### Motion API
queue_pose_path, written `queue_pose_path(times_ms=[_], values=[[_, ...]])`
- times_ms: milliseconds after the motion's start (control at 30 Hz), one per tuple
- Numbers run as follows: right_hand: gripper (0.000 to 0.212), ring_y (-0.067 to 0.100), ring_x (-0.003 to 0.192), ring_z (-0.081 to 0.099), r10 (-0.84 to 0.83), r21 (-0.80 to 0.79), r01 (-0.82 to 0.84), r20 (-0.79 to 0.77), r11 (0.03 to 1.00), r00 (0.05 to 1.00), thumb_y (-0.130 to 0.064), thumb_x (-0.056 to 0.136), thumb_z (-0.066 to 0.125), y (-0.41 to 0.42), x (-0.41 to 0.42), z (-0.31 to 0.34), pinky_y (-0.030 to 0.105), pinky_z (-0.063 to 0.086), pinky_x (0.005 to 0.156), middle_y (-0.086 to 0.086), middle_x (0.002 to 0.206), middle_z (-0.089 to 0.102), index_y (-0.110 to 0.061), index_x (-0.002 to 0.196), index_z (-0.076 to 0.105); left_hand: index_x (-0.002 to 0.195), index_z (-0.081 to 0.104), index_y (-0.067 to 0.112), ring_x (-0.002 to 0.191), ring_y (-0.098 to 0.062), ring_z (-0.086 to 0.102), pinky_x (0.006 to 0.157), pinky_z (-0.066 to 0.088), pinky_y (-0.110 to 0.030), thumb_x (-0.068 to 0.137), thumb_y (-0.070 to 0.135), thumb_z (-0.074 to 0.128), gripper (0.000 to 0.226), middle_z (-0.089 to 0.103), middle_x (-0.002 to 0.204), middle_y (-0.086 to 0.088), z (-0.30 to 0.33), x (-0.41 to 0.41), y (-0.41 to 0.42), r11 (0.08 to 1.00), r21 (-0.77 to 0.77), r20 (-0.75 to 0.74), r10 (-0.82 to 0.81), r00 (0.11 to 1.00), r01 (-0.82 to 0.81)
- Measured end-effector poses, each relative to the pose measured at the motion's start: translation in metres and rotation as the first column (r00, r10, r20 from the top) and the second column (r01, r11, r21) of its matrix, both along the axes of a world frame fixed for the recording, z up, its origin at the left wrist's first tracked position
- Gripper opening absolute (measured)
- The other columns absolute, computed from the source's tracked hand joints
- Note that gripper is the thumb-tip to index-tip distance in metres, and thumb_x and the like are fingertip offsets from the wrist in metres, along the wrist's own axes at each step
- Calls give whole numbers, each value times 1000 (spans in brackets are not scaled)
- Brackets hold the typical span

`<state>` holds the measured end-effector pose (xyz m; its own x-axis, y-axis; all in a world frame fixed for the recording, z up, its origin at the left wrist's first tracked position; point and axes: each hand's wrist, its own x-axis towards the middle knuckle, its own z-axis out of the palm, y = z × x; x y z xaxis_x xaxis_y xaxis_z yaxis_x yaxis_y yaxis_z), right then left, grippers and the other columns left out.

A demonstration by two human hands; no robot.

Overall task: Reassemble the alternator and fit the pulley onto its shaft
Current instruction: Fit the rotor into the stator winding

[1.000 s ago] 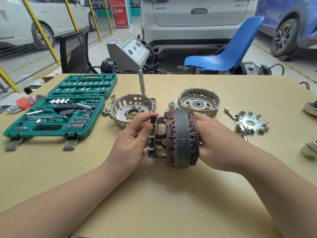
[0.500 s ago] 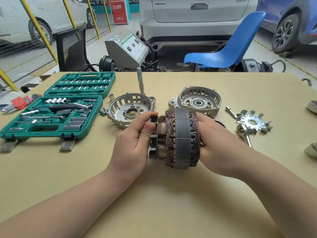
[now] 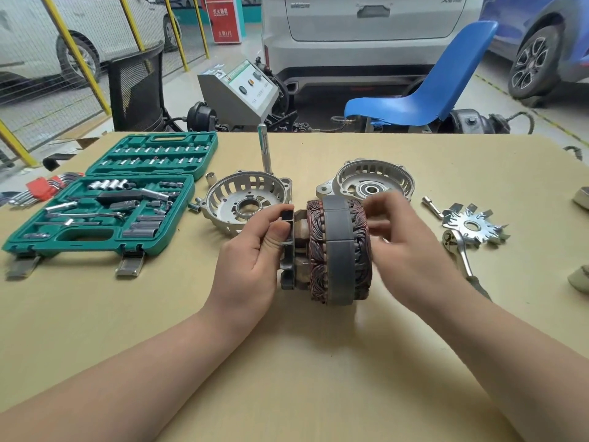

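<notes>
While the left hand point(image 3: 255, 260) pinches the rectifier plate point(image 3: 287, 250), the stator point(image 3: 338, 250) stands on edge on the table point(image 3: 287, 362). Right hand point(image 3: 411, 247) is blurred; fingers seem loose. I think it may roll or tip.

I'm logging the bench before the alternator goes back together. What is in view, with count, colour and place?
stator: 1, grey core with copper windings, centre of table, upright on edge
dark grey part: 1, on the stator's left side
end housings: 2, silver, behind the stator, one left, one right with a bearing
socket set case: 1, green, open, table left
hex keys: 1 set, red holder, far left
fan plate: 1, silver, table right
ratchet: 1, chrome, beside the fan plate
extension bar: 1, chrome, upright behind the left housing
chair: 1, blue, behind the table
left hand: grips the dark grey part
right hand: blurred, beside the stator
</notes>
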<state>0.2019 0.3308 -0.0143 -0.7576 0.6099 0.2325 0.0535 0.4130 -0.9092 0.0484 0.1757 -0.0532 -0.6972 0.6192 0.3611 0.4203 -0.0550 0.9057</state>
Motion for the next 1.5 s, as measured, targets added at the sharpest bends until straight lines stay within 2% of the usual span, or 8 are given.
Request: queue_pose_path(times_ms=[67,167,300,633,967,1133,1333,1500], values=[[15,-2,90,67,-101,-296,54,-145,954,984,-36,102,58,-7,-4,1,13,49,66,-17,110,68,-38,116,62,131,71,37,109,-24,76,93,61,-57,103,59,50,41,79,116,7,-1,0,-1,1000,6,6,-8,1000,8],[50,0,113,68,-26,-370,-63,-230,927,973,-71,91,54,-23,-7,-8,23,55,85,-19,125,70,-47,135,58,131,67,42,115,-6,72,97,58,-31,105,54,51,33,75,121,25,2,4,-2,1000,-6,-77,12,997,-12],[49,15,99,76,-52,-414,-94,-327,905,943,-56,85,70,-36,-11,-10,23,59,74,-3,110,77,-40,131,66,132,64,44,115,0,71,93,52,-16,107,50,49,30,77,117,24,6,9,-5,1000,-2,-142,-10,990,10],[33,31,106,73,-210,-482,7,-368,876,906,-39,93,57,-38,-14,-9,53,58,94,7,112,77,-29,120,74,134,75,20,109,-7,74,90,56,-23,107,45,50,44,80,114,15,5,15,-3,999,36,-94,17,995,-14],[41,39,107,73,-219,-589,-35,-354,807,909,-42,78,66,-30,-19,-5,57,57,95,13,111,79,-27,114,79,134,74,23,103,-25,77,85,62,-65,105,53,50,48,81,109,5,1,13,0,1000,16,43,1,999,-1],[30,25,94,76,-274,-602,-5,-371,799,887,-31,85,66,-32,-21,-7,33,59,75,9,104,80,-22,109,81,130,75,28,95,-27,76,77,63,-62,109,55,49,43,80,105,4,-1,17,1,1000,12,-2,18,1000,-18],[31,31,97,75,-261,-611,-20,-367,791,893,-29,86,69,-31,-23,-7,40,61,80,15,108,79,-17,113,80,132,74,31,105,-21,76,87,63,-56,110,52,47,40,80,113,8,0,20,4,999,28,-25,-21,999,22],[26,25,94,76,-321,-623,40,-346,781,882,-33,99,63,-31,-28,-8,36,62,74,7,102,80,-19,111,81,125,76,34,85,-20,72,77,61,-47,109,57,46,41,78,93,5,0,18,5,1000,0,-48,10,999,-10]])
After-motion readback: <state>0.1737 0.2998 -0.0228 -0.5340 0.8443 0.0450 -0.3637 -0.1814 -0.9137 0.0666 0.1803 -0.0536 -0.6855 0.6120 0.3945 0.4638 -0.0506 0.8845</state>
